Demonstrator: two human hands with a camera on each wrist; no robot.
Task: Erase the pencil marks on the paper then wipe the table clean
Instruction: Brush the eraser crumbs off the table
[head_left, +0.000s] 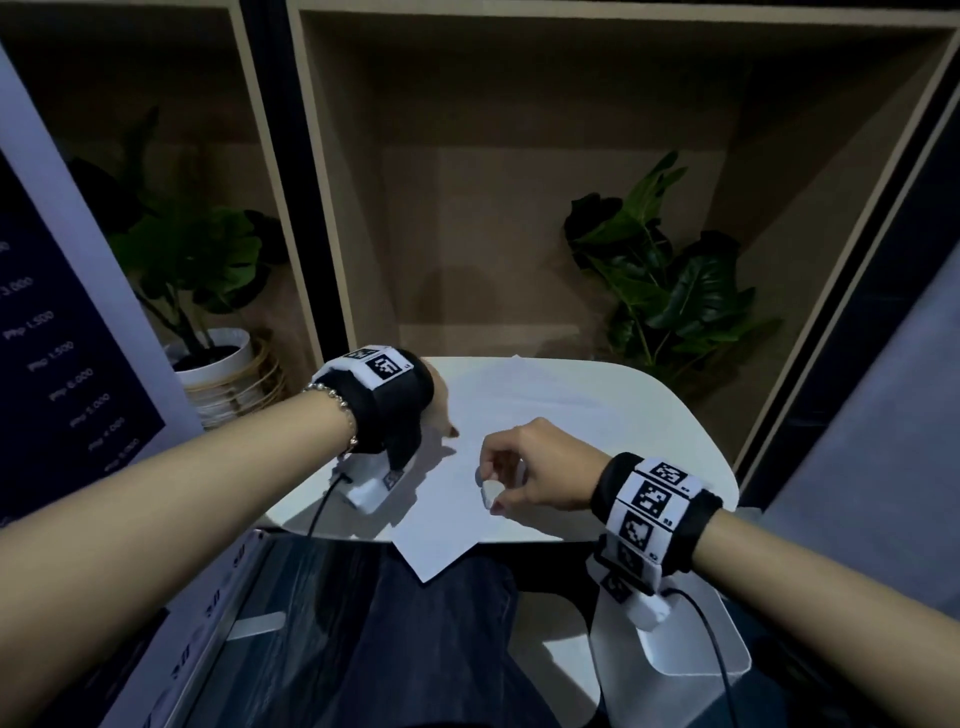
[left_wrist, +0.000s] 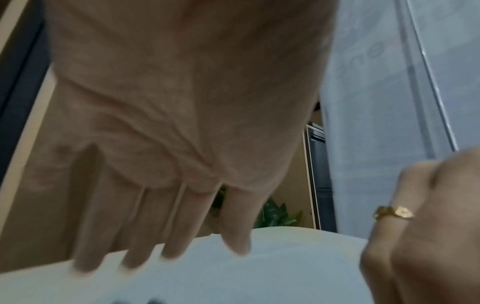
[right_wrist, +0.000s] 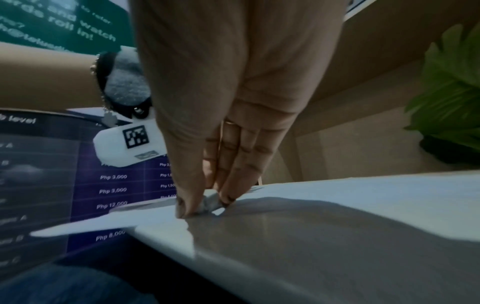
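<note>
Your left hand lies flat, fingers straight; your right hand pinches with thumb and curled fingers.

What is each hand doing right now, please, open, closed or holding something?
Left hand: open, straight fingers resting on the paper.
Right hand: pinching the eraser against the paper.

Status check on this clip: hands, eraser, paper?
Right hand pinches eraser on paper. Left hand flat, fingers holding paper down. Nothing in the way.
</note>
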